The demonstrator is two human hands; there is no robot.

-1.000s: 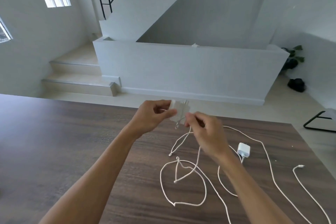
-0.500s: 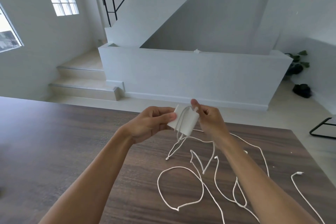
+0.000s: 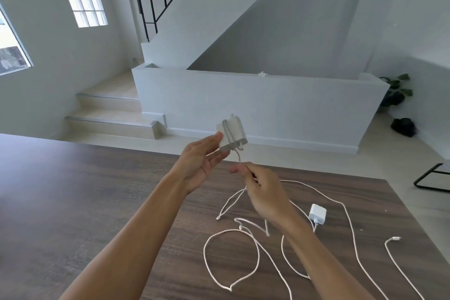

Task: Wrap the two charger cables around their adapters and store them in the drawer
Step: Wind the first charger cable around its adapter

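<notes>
My left hand (image 3: 201, 162) holds a white adapter (image 3: 233, 133) up above the far edge of the table, gripped between thumb and fingertips. A couple of cable turns lie around the adapter. Just below it, my right hand (image 3: 264, 194) pinches the same white cable (image 3: 230, 204), which hangs down and loops loosely over the table (image 3: 73, 202). A second white adapter (image 3: 317, 213) lies flat on the table to the right of my right forearm, its own cable (image 3: 350, 226) trailing out to a free plug end (image 3: 395, 239). No drawer is in view.
The dark wood table's far edge runs behind my hands and its right edge passes near the loose plug end. Beyond lie a white half wall (image 3: 255, 105), steps (image 3: 109, 114), a black chair frame (image 3: 431, 178) and a potted plant (image 3: 397, 91).
My left hand has lifted and tipped the adapter higher. My right hand dropped from beside the adapter to below it, drawing the cable down. The second adapter has come back into sight.
</notes>
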